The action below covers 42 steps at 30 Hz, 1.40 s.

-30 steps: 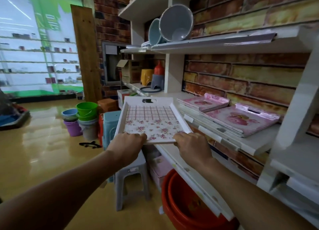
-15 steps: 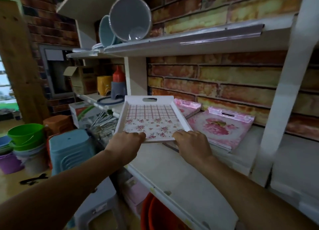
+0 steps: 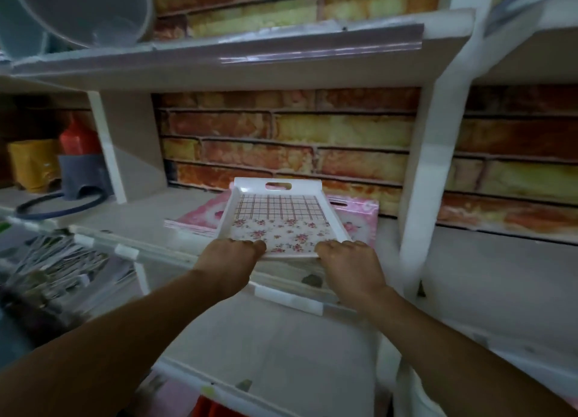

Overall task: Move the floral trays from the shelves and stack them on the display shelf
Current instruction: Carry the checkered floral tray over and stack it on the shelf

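Over the white display shelf [image 3: 131, 216], the white rectangular plastic tray with floral and checked print [image 3: 283, 225] is now hanging above the pink floral trays [image 3: 200, 218], no longer beside them. The left hand [image 3: 230, 261] and right hand [image 3: 348, 264] are gripping its six o'clock edge, fingers closed on it; stacking seems close.

shop | white shelves [image 3: 281, 63] of plastic housewares | stacked trays [image 3: 200, 216]

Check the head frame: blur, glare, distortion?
Head view: dim and soft overall; the floral tray is the sharpest thing, while the clutter at lower left smears with motion blur; glare streak on the upper shelf edge; wide-angle bends the white upright.
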### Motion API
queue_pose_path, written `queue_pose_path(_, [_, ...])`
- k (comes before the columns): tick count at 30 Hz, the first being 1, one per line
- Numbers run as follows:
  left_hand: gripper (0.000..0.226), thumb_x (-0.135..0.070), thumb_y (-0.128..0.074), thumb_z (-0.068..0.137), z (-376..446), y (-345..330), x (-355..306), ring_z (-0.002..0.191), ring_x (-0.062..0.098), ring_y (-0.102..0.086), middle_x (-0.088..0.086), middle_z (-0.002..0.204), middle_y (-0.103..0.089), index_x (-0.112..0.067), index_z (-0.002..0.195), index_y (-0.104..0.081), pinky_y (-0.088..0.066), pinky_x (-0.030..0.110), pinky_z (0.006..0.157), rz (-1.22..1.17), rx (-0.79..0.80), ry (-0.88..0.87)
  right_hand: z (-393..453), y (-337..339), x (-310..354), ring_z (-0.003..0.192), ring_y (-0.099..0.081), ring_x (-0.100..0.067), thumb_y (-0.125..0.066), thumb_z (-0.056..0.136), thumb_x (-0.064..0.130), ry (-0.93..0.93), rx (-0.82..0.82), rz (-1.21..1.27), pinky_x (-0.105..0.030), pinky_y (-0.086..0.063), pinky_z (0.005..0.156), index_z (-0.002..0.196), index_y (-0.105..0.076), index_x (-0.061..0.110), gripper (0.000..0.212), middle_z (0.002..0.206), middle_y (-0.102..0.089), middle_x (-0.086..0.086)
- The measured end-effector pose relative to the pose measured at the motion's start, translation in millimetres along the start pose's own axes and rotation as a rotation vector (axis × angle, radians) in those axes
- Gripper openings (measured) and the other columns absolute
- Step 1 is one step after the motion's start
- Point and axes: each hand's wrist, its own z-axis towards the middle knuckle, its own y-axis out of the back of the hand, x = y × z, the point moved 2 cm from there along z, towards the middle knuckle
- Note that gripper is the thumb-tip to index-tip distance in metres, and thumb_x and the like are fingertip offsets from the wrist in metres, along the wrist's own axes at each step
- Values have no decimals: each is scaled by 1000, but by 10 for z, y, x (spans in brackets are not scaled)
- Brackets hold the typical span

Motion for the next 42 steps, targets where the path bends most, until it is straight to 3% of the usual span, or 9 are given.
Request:
queue_pose_path(12, [42, -17, -43, 94, 922, -456, -46, 112, 31, -60, 8, 131, -58, -25, 135, -41, -52, 44, 92, -167, 7, -349, 22, -146, -189, 44, -60, -22, -74, 57, 5, -246, 215, -195, -25, -45, 48, 73, -64, 18, 22, 60, -66, -3])
queue_pose_path(16, [43, -15, -40, 93, 1020, -545, 12, 106, 30, -62, 9, 125, -61, -22, 136, -40, -51, 37, 83, -166, -4, -418, 85, -108, -125, 36, -55, -20, -82, 43, 7, -233, 200, -215, -22, -43, 42, 64, -63, 16, 30, 51, -61, -1])
queue_pose_path(21, [36, -41, -35, 98, 1060, -660, 107, 100, 25, -62, 6, 117, -64, -20, 121, -51, -46, 31, 78, -265, 42, -531, 92, -214, -108, 91, -62, -24, -53, 93, 25, -248, 429, 7, -29, -45, 74, 111, -59, 16, 21, 106, -66, -7])
queue_pose_path(24, [48, -58, -32, 94, 1049, -776, 97, 96, 22, -60, 5, 111, -65, -20, 113, -54, -48, 30, 80, -324, 117, -535, 122, -242, -167, 103, -54, -17, -52, 96, 37, -383, 613, 379, -23, -38, 81, 119, -58, 19, 30, 120, -60, -1])
queue_pose_path(27, [60, -68, -32, 90, 1020, -900, 73, 98, 22, -62, 3, 112, -65, -19, 116, -54, -49, 31, 82, -313, 47, -540, 104, -315, -188, 107, -53, -15, -51, 95, 45, -445, 685, 498, -22, -38, 85, 121, -58, 21, 36, 120, -57, 2])
queue_pose_path(31, [57, -58, -21, 94, 1005, -952, 52, 98, 24, -62, 4, 116, -62, -17, 122, -48, -44, 28, 76, -170, -122, -595, 1, -480, -138, 111, -53, -19, -35, 99, 50, -361, 602, 308, -31, -44, 93, 124, -57, 20, 45, 122, -58, -2])
queue_pose_path(35, [48, -52, -29, 98, 1062, -973, 24, 97, 27, -62, 7, 117, -60, -14, 124, -47, -45, 32, 76, -157, -99, -634, -21, -481, -114, 115, -51, -19, -31, 100, 52, -342, 547, 201, -30, -43, 92, 132, -52, 22, 49, 130, -55, -1])
queue_pose_path(39, [58, -62, -34, 93, 1131, -828, -88, 101, 25, -61, 5, 118, -61, -16, 127, -45, -46, 33, 80, -225, -36, -650, -32, -305, -81, 113, -54, -23, -38, 96, 57, -367, 467, 275, -33, -44, 95, 130, -53, 14, 57, 126, -58, -8])
queue_pose_path(42, [68, -70, -38, 86, 1109, -564, -398, 101, 23, -59, 3, 119, -59, -19, 131, -42, -45, 32, 79, -343, -133, -681, -243, -78, -143, 116, -52, -22, -31, 88, 65, -415, 335, 248, -35, -44, 98, 134, -51, 14, 72, 130, -57, -6])
